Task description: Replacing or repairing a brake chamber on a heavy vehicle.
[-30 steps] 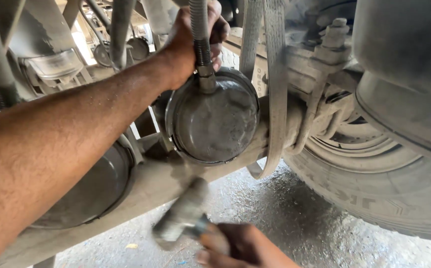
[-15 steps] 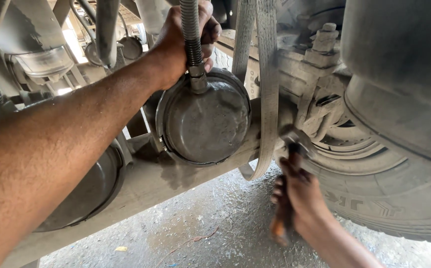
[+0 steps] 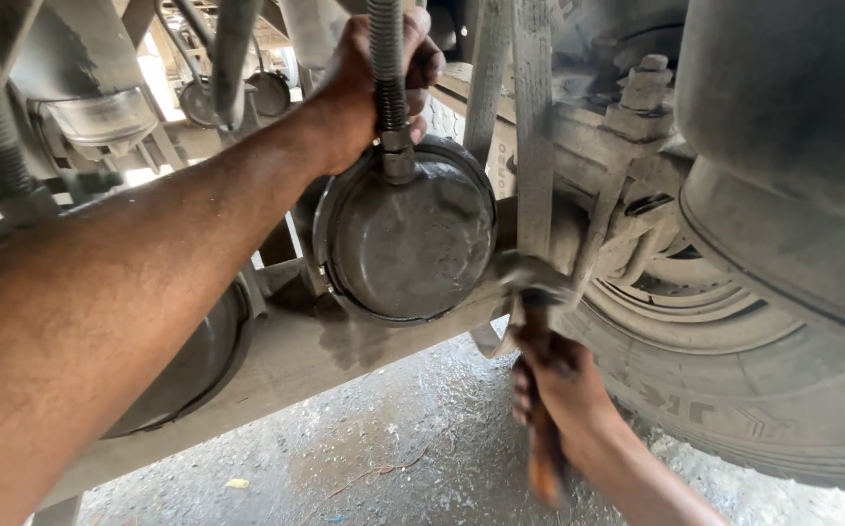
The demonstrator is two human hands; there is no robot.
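Observation:
I am under a vehicle. My left hand (image 3: 376,80) is up high, closed around a ribbed hose (image 3: 386,58) where it joins the fitting on top of a round grey metal chamber (image 3: 409,234). My right hand (image 3: 561,388) is low at the right and grips the wooden handle of a hammer (image 3: 536,292). The hammer's metal head, blurred by motion, is against the axle beam (image 3: 276,365) just to the right of the chamber.
A big dusty tyre (image 3: 763,390) fills the lower right, with a large dark air bag (image 3: 792,146) above it. A grey strap (image 3: 532,127) hangs beside the chamber. A second round chamber (image 3: 189,360) sits at lower left. Gravelly ground lies below.
My right hand has swung the hammer from low in front of me up and to the right, to the axle beside the chamber. My left hand has stayed on the hose.

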